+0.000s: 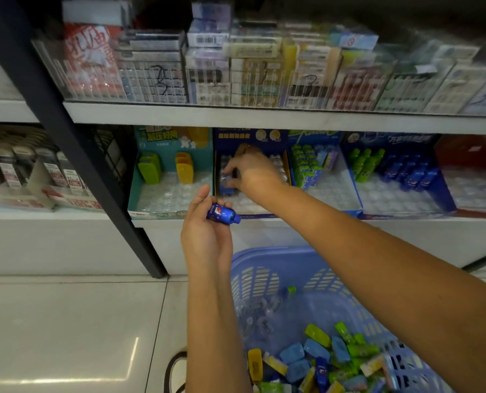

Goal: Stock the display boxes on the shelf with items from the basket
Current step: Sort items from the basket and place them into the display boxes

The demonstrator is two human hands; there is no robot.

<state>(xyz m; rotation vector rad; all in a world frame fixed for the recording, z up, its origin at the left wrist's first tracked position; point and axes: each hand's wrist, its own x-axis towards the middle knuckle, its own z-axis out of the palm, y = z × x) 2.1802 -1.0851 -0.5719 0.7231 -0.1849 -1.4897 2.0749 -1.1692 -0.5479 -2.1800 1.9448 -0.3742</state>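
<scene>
My left hand is raised in front of the lower shelf and holds a small blue bottle-shaped item between thumb and fingers. My right hand reaches into the dark blue display box and pinches a clear-wrapped blue item in its left part. Below my arms stands a lilac plastic basket holding several small blue, green and yellow items.
A teal display box with green and yellow items sits to the left; blue boxes with green and blue items and a red box lie to the right. A black upright post crosses the shelves. Stacked cartons fill the upper shelf.
</scene>
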